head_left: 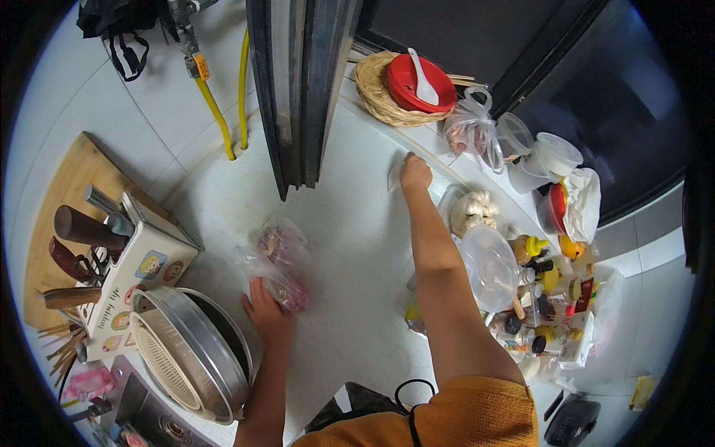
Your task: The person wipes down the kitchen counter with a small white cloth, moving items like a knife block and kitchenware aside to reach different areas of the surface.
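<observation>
A clear plastic bag [281, 257] with purplish-red contents, too blurred to name, lies on the pale countertop [350, 298]. My left hand [268, 313] rests at the bag's near end, fingers stretched out and touching it, not wrapped round it. Reaching far ahead, my right hand [415, 173] is closed and pressed to the counter by its back ledge. A thin whitish cloth [395, 177] pokes out beside its fingers, partly hidden by the hand. To the right of that forearm sits garlic [474, 211] in a clear container.
A dark vertical frame [294, 97] stands at the back. On the left are a knife holder [138, 276] and metal basins [205, 350] beside a sink [153, 406]. Bottles and jars [547, 298] crowd the right. A red bowl [406, 86] with a white spoon lies on a wicker tray [365, 86].
</observation>
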Demonstrator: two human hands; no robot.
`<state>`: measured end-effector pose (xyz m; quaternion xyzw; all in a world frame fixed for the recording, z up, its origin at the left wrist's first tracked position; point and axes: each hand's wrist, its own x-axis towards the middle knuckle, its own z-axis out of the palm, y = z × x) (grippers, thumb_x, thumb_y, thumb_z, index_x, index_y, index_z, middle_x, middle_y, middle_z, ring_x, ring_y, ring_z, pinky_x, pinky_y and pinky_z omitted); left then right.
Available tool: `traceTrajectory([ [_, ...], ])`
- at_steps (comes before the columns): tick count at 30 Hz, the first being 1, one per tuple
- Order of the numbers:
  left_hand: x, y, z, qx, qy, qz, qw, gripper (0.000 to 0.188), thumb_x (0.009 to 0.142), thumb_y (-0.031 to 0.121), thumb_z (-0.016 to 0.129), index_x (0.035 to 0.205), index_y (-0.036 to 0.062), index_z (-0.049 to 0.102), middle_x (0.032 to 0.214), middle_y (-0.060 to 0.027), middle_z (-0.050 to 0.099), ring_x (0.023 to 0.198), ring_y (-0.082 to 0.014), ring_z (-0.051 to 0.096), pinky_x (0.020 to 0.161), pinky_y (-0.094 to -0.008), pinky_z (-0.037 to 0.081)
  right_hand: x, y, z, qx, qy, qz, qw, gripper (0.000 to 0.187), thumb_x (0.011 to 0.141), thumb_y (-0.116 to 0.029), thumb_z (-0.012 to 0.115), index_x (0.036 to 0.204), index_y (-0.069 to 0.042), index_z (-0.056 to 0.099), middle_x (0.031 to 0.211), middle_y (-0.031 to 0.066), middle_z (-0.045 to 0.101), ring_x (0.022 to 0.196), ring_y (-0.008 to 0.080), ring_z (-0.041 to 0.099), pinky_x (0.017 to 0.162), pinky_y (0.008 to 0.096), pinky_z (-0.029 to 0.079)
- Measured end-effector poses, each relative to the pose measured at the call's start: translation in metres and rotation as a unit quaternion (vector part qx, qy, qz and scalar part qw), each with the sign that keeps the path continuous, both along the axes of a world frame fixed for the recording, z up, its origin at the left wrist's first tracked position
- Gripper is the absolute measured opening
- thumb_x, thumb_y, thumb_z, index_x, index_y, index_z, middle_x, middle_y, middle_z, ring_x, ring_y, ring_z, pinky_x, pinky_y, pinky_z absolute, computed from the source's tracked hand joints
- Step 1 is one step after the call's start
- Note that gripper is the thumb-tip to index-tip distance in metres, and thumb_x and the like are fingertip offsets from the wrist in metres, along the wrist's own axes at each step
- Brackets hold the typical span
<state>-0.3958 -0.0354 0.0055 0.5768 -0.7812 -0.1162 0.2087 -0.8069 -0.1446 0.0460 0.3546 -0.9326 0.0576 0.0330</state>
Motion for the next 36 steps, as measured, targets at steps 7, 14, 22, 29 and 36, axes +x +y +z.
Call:
traceTrajectory([
  [7, 0.006, -0.001, -0.009, -0.009, -0.034, 0.001, 0.999, 0.062, 0.076, 0.032, 0.064, 0.121, -0.0053, 0.044, 0.13, -0.0196, 0.042, 0.128, -0.0323, 0.035, 0.106, -0.0534, 0.02, -0.005, -0.056, -0.04, -0.265, 0.052, 0.186, 0.945, 0.028, 0.087, -0.014, 0.047, 0.113, -0.006, 0.054, 0.108, 0.0149, 0.058, 0.098, 0.032, 0.057, 0.081, 0.0413, 0.048],
  [14, 0.008, 0.0, -0.016, -0.023, -0.054, 0.023, 0.998, 0.064, 0.076, 0.04, 0.061, 0.117, -0.0062, 0.046, 0.126, -0.0206, 0.045, 0.124, -0.0333, 0.038, 0.106, -0.0529, 0.021, -0.002, -0.097, -0.003, 0.014, -0.05, 0.119, 0.992, 0.034, 0.089, -0.013, 0.039, 0.12, -0.01, 0.053, 0.127, 0.0075, 0.05, 0.118, 0.0236, 0.045, 0.096, 0.0347, 0.039],
  [22, -0.005, 0.0, 0.0, 0.0, -0.016, 0.027, 1.0, 0.068, 0.077, 0.048, 0.058, 0.117, -0.0049, 0.046, 0.126, -0.0202, 0.045, 0.124, -0.033, 0.039, 0.105, -0.0536, 0.021, -0.025, -0.056, -0.033, -0.044, 0.111, 0.074, 0.99, 0.035, 0.09, -0.019, 0.039, 0.124, -0.016, 0.048, 0.123, -0.0008, 0.051, 0.105, 0.0213, 0.055, 0.078, 0.039, 0.046],
  [29, 0.005, -0.001, -0.01, -0.039, -0.003, 0.004, 0.999, 0.069, 0.076, 0.048, 0.059, 0.119, -0.0043, 0.045, 0.128, -0.0197, 0.043, 0.125, -0.0332, 0.038, 0.105, -0.054, 0.019, -0.026, 0.008, -0.032, -0.042, 0.008, -0.046, 0.998, 0.041, 0.09, -0.015, 0.037, 0.131, -0.015, 0.036, 0.133, 0.0, 0.042, 0.093, 0.0259, 0.063, 0.075, 0.0431, 0.049],
  [36, 0.001, -0.002, 0.002, 0.015, -0.019, -0.01, 1.0, 0.067, 0.075, 0.038, 0.061, 0.124, -0.0034, 0.041, 0.132, -0.0189, 0.04, 0.128, -0.0315, 0.034, 0.106, -0.0526, 0.018, -0.055, 0.042, -0.05, -0.077, 0.033, -0.198, 0.977, 0.033, 0.091, -0.016, 0.039, 0.123, -0.008, 0.041, 0.132, 0.0073, 0.039, 0.106, 0.0254, 0.055, 0.083, 0.0384, 0.049],
])
